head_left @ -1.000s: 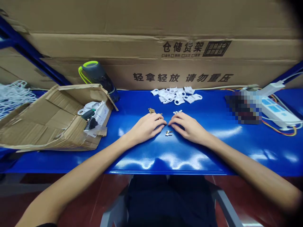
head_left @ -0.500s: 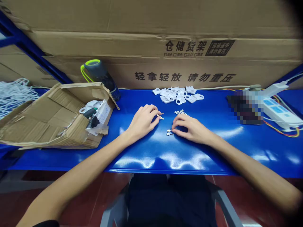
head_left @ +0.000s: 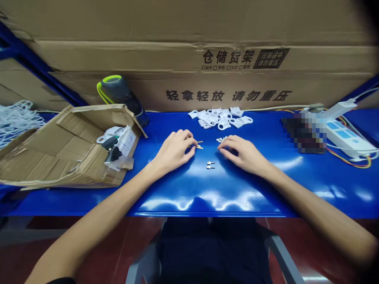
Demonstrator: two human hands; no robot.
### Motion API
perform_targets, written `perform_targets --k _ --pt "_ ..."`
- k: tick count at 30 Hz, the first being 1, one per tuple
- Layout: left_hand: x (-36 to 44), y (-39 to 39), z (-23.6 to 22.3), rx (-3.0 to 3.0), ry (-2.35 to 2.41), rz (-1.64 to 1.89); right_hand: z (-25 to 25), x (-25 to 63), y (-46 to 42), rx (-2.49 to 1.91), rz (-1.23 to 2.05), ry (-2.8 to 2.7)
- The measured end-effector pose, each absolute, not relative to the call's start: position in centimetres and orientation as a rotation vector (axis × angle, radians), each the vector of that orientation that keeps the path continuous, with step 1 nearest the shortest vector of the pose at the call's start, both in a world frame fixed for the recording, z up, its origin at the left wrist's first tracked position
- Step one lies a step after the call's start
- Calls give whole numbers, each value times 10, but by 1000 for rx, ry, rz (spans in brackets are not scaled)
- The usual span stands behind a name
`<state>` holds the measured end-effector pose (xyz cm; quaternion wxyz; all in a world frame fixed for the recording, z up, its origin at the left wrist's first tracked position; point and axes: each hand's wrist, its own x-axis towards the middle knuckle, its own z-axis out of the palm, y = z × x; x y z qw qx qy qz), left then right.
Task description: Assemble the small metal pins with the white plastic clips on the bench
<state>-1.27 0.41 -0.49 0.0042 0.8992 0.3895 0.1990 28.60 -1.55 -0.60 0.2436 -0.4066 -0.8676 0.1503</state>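
Left hand [head_left: 173, 152] on brass key blanks [head_left: 197, 146], right hand [head_left: 244, 157] beside silver blanks [head_left: 210, 165].

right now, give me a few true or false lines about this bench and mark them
The left hand has its fingertips at small brass parts. True.
The right hand is gripping two small metal parts. False: they lie on the blue bench, apart from that hand.
White plastic pieces lie in a pile beyond the hands. True.
The power strip sits inside the torn cardboard box. False: it is at the bench's right end, well away from the box.
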Motion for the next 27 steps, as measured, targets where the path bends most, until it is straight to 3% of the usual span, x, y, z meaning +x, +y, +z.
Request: perform_targets --k 19,27 --pt "-10 6 -19 2765 1156 605 -17 299 -5 -1462 29 -2358" --pt "-9 7 -25 2743 1134 625 -21 302 -2 -1423 -6 -2366"
